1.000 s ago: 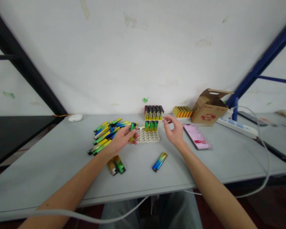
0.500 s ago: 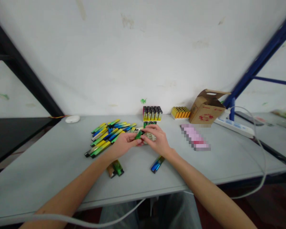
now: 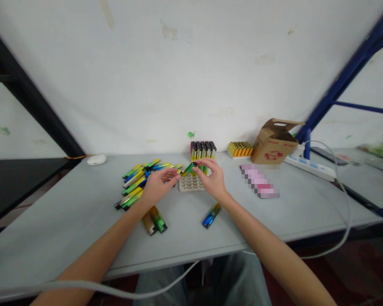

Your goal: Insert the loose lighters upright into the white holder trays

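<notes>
A green-and-yellow lighter is tilted in the air, its black head end pinched between the thumb and fingers of my right hand. Close to the lighter's lower end are the fingertips of my left hand, thumb and fingers slightly apart; whether they touch it I cannot tell. Below lies a pale tray with rows of round-edged slots. Several green lighters stand at its back, partly hidden by my right hand. A pile of loose lighters in yellow, green and blue spreads out beside my left hand.
Two lighters lie near my left forearm, and a blue one near my right. Behind are a full block of lighters, a yellow-orange block, a cardboard box, a power strip and a white case.
Both hands have moved apart slightly and the lighter has risen a little, its head end now in my right fingers. The slotted tray beneath has come into fuller view.
</notes>
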Demonstrator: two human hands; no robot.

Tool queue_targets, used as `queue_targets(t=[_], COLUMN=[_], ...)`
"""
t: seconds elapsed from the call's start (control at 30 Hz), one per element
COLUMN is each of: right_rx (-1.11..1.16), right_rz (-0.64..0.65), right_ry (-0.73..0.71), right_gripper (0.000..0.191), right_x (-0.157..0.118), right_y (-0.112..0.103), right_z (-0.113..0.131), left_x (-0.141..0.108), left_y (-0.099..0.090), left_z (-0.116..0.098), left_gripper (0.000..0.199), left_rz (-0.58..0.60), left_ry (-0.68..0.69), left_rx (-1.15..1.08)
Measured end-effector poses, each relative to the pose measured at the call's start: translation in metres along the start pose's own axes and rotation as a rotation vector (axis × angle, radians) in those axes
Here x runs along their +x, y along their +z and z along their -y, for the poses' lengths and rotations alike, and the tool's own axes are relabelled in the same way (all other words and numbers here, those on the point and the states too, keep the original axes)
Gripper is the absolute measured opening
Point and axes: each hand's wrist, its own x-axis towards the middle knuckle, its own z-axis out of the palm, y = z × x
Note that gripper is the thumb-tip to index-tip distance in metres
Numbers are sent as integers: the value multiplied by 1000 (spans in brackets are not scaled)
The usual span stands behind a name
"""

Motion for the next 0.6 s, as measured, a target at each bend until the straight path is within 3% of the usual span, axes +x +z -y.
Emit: queue_targets(t=[0.1, 0.23, 0.37, 0.6], right_rx=[-132, -263, -311, -312], right_rz=[44, 133, 201, 213], right_ry=[-48, -82, -92, -113], right_gripper=[12, 15, 15, 13], right_x=[5, 6, 6, 9], right_y=[7, 17, 20, 23], right_z=[-4, -9, -9, -7], left_x=[3, 7, 11, 18], left_y=[-10, -20, -23, -33], left_z=[5, 10, 17, 24], left_gripper=[21, 14, 16, 25], left_rz=[-85, -111, -78, -95], left_ry=[85, 180, 194, 187], left_rx=[141, 295, 429, 532])
